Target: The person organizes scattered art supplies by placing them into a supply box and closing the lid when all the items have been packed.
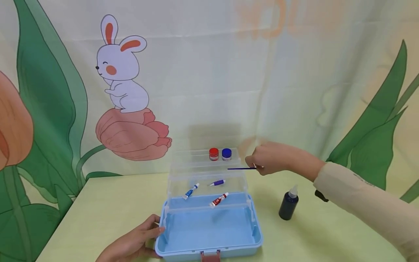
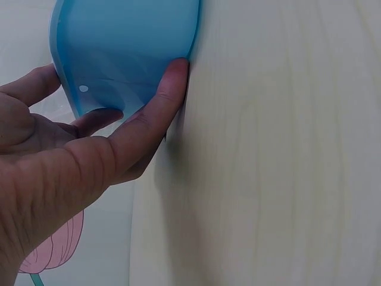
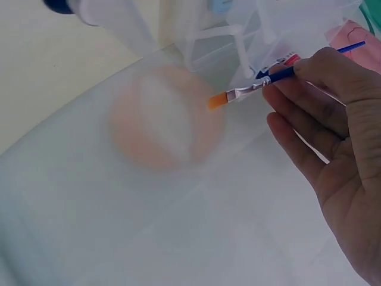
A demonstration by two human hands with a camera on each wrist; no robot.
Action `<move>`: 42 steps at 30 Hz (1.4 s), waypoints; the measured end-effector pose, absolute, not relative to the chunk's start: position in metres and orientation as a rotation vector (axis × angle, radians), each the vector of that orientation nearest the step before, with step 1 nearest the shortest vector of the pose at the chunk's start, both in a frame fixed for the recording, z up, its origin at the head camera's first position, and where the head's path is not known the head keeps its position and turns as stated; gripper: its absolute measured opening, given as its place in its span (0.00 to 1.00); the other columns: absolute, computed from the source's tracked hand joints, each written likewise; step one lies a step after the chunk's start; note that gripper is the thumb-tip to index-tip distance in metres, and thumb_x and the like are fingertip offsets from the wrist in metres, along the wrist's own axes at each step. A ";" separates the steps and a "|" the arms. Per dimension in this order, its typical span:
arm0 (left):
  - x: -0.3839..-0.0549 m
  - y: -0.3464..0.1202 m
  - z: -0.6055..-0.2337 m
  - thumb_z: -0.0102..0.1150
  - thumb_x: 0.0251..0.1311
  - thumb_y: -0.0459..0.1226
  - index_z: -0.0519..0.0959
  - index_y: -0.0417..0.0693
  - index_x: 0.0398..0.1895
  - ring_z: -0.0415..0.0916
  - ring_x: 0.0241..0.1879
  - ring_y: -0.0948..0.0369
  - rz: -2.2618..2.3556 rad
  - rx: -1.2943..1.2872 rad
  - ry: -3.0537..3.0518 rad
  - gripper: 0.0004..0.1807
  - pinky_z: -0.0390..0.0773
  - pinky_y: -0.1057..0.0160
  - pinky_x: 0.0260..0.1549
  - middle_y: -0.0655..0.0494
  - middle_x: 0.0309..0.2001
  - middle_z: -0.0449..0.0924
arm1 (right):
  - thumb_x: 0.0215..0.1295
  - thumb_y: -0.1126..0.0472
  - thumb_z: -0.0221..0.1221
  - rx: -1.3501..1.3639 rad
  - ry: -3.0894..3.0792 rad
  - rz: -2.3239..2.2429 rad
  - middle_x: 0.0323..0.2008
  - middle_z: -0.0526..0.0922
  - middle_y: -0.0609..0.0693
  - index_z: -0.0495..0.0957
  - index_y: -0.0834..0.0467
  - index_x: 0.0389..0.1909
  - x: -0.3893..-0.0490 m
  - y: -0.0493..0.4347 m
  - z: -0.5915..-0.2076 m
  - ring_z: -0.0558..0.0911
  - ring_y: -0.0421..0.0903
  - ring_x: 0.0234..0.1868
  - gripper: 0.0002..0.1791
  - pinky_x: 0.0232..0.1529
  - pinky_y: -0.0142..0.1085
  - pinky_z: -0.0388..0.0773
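Observation:
My right hand point(image 1: 271, 159) pinches a slim paintbrush point(image 1: 240, 168) level beside the upper clear trays. In the right wrist view the brush has a blue handle, silver ferrule and flat orange bristles point(image 3: 218, 100). My left hand point(image 1: 139, 238) grips the left end of a light blue storage box point(image 1: 209, 230), thumb and fingers spread around its wall. The clear tiered trays point(image 1: 176, 169) stand unfolded at the back. On them are a red-lidded jar point(image 1: 214, 154), a blue-lidded jar point(image 1: 226, 154), a blue paint tube point(image 1: 191, 191), a red paint tube point(image 1: 219, 199) and a short purple pen-like item point(image 1: 217, 182).
A dark bottle with a pale nozzle point(image 1: 288, 203) stands on the table right of the box. The pale green table point(image 1: 108, 203) meets a printed curtain point(image 1: 203, 72) behind the trays. A brown latch point(image 1: 210, 256) sticks out at the box front.

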State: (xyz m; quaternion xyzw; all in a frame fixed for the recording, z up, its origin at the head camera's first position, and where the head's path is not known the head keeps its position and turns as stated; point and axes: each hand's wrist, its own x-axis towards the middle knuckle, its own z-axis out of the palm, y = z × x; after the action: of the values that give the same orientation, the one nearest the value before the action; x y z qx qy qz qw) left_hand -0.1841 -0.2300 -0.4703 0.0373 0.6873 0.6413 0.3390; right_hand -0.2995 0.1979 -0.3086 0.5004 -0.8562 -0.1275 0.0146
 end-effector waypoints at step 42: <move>-0.183 -0.231 -0.470 0.50 0.78 0.48 0.49 0.35 0.67 0.74 0.50 0.48 1.632 0.111 1.826 0.33 0.84 0.49 0.47 0.35 0.56 0.62 | 0.65 0.67 0.61 1.538 -2.880 -0.485 0.24 0.77 0.43 0.74 0.53 0.32 -0.326 0.117 -0.266 0.75 0.42 0.24 0.07 0.26 0.30 0.68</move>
State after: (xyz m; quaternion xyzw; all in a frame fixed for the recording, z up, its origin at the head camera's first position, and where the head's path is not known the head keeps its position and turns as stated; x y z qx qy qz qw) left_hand -0.1834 -0.2314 -0.4695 0.0427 0.7008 0.6265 0.3383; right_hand -0.3256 0.1172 -0.2659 0.4644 -0.8698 -0.1466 -0.0794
